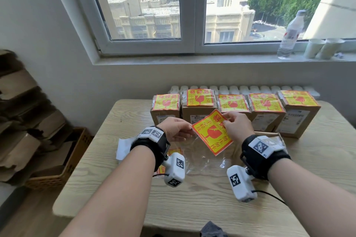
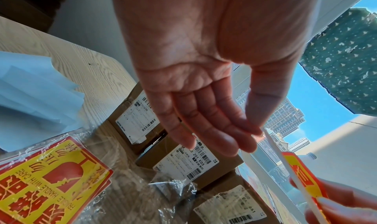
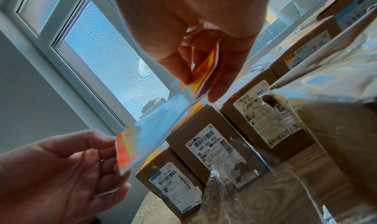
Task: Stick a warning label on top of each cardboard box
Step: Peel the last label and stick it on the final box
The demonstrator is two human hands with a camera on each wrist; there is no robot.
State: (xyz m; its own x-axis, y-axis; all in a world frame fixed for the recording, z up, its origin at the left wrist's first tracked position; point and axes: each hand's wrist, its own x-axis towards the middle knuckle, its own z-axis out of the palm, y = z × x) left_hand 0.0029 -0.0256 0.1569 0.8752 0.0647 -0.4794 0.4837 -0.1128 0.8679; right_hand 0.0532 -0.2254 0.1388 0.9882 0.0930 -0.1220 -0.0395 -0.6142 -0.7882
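Both hands hold one yellow-and-red warning label (image 1: 212,134) in the air above the table (image 1: 192,198). My left hand (image 1: 189,130) pinches its left corner between thumb and fingers (image 3: 106,140). My right hand (image 1: 226,121) pinches the top corner (image 3: 200,76). In the left wrist view the label (image 2: 302,174) shows edge-on. Several cardboard boxes (image 1: 200,109) stand in a row at the back, each with a label on top. A nearer box (image 3: 336,122) with a shiny taped top sits under my right wrist.
A stack of labels (image 2: 51,179) lies in a clear plastic bag (image 1: 208,159) below my hands. White backing sheets (image 1: 123,148) lie at the table's left. A water bottle (image 1: 290,34) and paper cups (image 1: 323,48) stand on the sill. A crate of flattened cardboard (image 1: 57,159) sits on the floor at left.
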